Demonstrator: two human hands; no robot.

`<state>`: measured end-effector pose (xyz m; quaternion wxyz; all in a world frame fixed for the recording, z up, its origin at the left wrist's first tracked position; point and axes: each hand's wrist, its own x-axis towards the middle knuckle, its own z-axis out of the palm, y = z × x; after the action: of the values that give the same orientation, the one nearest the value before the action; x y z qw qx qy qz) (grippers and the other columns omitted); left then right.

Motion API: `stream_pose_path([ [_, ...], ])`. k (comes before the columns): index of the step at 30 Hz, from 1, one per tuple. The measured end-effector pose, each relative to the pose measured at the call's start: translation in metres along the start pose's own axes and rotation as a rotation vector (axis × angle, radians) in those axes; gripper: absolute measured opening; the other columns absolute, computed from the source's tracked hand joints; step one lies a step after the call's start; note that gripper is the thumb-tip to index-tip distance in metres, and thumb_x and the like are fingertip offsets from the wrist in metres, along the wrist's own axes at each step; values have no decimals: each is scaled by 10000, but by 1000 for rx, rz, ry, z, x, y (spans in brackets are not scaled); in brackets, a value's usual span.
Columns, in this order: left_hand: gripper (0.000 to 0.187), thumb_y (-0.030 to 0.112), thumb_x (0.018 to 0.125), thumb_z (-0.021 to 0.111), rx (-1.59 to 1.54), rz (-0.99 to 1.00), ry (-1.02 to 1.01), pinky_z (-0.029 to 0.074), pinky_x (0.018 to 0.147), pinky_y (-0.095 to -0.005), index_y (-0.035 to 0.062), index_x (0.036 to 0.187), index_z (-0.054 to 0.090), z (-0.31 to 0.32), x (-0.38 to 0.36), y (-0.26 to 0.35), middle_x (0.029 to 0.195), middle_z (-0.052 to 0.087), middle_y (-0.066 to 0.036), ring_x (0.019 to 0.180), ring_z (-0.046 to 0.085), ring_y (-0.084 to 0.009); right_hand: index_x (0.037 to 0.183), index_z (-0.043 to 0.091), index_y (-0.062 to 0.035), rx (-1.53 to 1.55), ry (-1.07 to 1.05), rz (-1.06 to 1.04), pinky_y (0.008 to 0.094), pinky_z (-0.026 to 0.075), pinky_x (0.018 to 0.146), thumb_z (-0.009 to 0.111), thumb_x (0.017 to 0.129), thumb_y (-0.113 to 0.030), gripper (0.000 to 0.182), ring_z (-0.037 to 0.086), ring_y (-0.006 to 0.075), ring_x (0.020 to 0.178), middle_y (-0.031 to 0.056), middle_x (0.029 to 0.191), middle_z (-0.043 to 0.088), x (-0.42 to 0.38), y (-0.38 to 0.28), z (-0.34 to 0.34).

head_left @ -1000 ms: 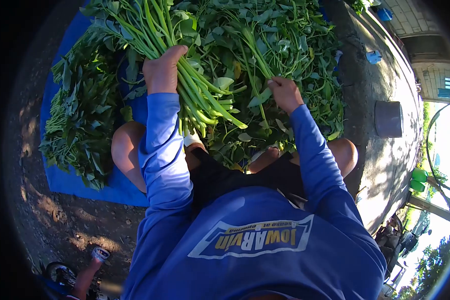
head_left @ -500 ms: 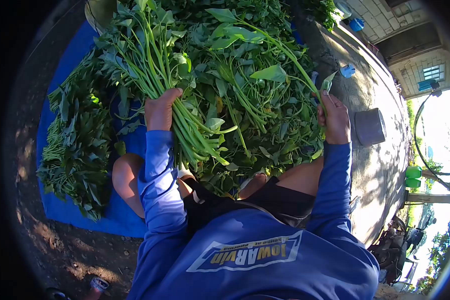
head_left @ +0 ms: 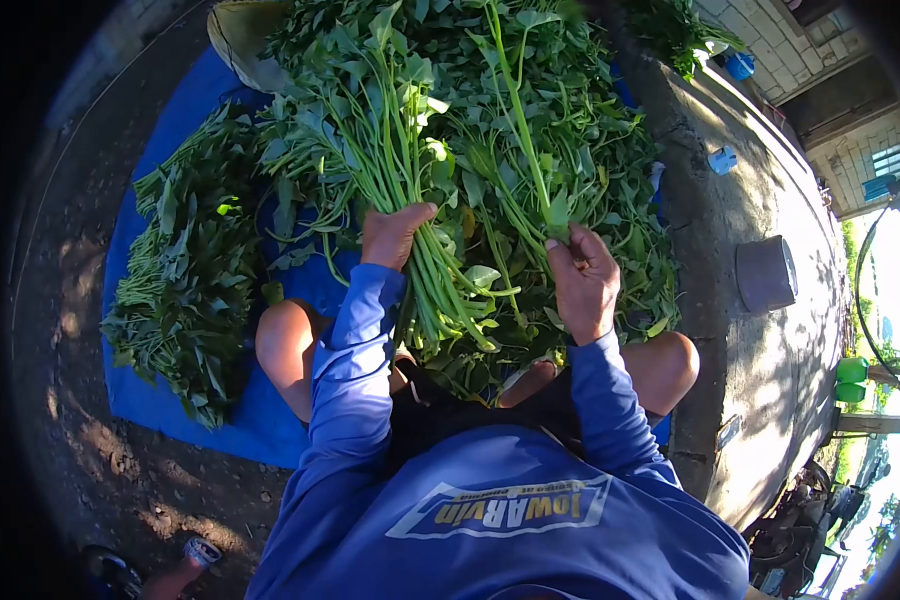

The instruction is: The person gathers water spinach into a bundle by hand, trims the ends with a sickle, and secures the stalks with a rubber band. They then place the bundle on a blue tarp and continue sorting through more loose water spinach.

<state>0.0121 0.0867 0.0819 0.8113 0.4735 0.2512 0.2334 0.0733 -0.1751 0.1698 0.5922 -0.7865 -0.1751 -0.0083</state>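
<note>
My left hand is closed around a thick bunch of leafy green stems, its leaves pointing away from me and its cut ends toward my lap. To the right, my right hand pinches a single long green stem near its lower end, with a leaf at the fingertips. Beneath both hands spreads a large pile of loose leafy greens. A neat stack of greens lies at the left on a blue tarp.
A concrete ledge runs along the right, with a dark round container and a small blue object on it. A pale rounded container stands at the upper left. My bent knees flank the pile.
My right hand has moved left, closer to my left hand, and the stem in it now stands more upright. The whole view has shifted slightly right and down.
</note>
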Motion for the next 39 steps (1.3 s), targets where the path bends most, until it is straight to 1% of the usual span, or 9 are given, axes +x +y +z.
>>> stream_pose_path([
  [4,298,27,816,809,-53,-10,-88,610,804,-349,-25,1096,723,12,-3,0,1004,760,-110,849,735,-195,1268,706,7,-212,-381,-61,317,525,795,702,923,-111,365,664,207,836,141,976,696,-26,-4,32],
  [9,272,130,871,799,-148,2,-227,610,740,-331,-5,1098,733,18,-9,10,955,753,-50,800,721,-159,1319,695,-14,-161,-355,59,376,533,790,676,914,-103,416,690,278,839,154,954,685,-32,-16,34],
  [12,286,152,882,806,-202,-34,-196,609,729,-336,-1,1111,729,21,-16,17,948,749,-51,798,719,-157,1317,689,9,-261,-377,27,314,510,781,690,923,-85,405,636,175,825,115,952,665,-36,-25,36],
  [17,323,176,871,814,-167,3,-173,603,735,-332,-1,1123,717,21,-20,18,948,746,-72,805,720,-169,1340,662,35,-326,-574,-76,419,546,830,737,913,-223,504,691,314,912,201,1071,682,-41,-41,36],
  [21,360,155,858,793,-155,-46,-166,598,742,-328,5,1171,696,21,-27,20,989,742,-75,823,717,-169,1352,639,66,-323,-490,-94,415,560,833,808,902,-438,696,665,272,1012,205,1289,624,-11,-72,25],
  [25,411,111,863,779,-262,71,-250,592,833,-331,6,1243,662,32,-18,9,1101,730,-71,933,713,-178,1206,746,-3,-132,-338,-146,362,570,820,751,921,-253,379,716,244,874,142,980,751,41,-51,66],
  [28,433,93,865,773,-230,112,-261,584,867,-326,5,1270,647,32,-21,4,1133,726,-73,981,707,-180,1148,748,9,-201,-391,-50,345,567,800,771,898,-212,334,720,218,864,134,942,754,54,-44,84],
  [34,409,102,856,794,-201,53,-276,576,847,-326,6,1234,669,32,-32,19,1083,738,-66,919,707,-163,1117,694,64,258,-531,301,310,561,749,777,898,-106,289,716,160,858,105,925,748,63,-45,87],
  [39,360,100,849,816,-72,65,-204,582,809,-317,5,1175,700,18,-21,16,1024,755,-72,883,718,-160,1154,660,42,333,-189,41,261,535,728,761,941,-74,263,650,99,802,50,966,717,57,-51,75],
])
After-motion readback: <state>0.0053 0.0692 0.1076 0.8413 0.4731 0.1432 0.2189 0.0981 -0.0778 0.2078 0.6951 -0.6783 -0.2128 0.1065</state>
